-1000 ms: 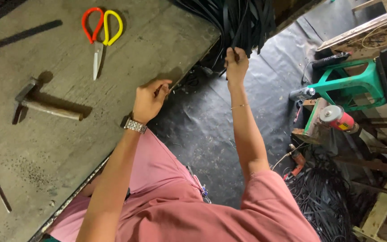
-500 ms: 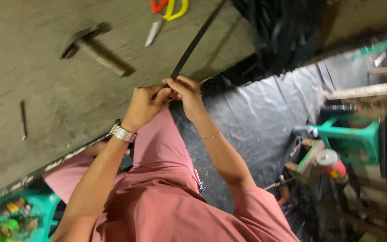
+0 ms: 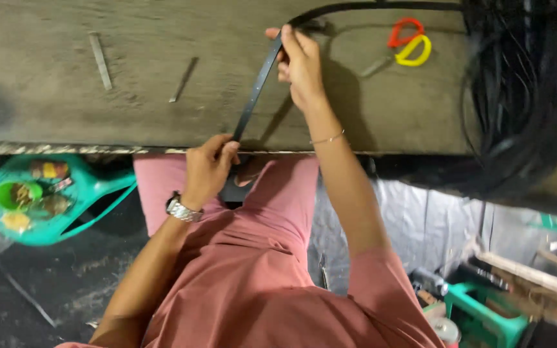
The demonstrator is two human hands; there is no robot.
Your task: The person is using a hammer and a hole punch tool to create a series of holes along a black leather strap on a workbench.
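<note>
**Black strap held taut between two hands over the table edge**

A long, narrow black strap (image 3: pixel 257 90) with small pale dots along it runs slantwise across the near part of the table (image 3: pixel 46 109), from the near edge up toward the far edge. The right hand (image 3: pixel 301 64) grips it at the upper end, fingers (image 3: pixel 291 40) curled shut around the strap; beyond that hand the strap bends and runs off along the far edge toward a dark bundle of black strips (image 3: pixel 523 96) piled at the right end of the table. The left hand (image 3: pixel 209 169) pinches the lower end right at the near edge of the table, its fingers (image 3: pixel 227 149) closed on the strap, a metal wristwatch (image 3: pixel 182 209) on the wrist. A thin bracelet (image 3: pixel 327 138) sits on the right wrist.

Scissors with one red and one yellow handle (image 3: pixel 409 45) lie near the far edge, to the right of the right hand and apart from it. Two slim metal rods (image 3: pixel 100 59) (image 3: pixel 183 79) lie well to the left of the strap on the worn grey surface.

Below the near edge, the person's pink clothing (image 3: pixel 259 270) fills the middle. On the dark floor to the left stands a teal tray (image 3: pixel 85 193) holding small containers; a green stool (image 3: pixel 485 316) shows at the lower right.
</note>
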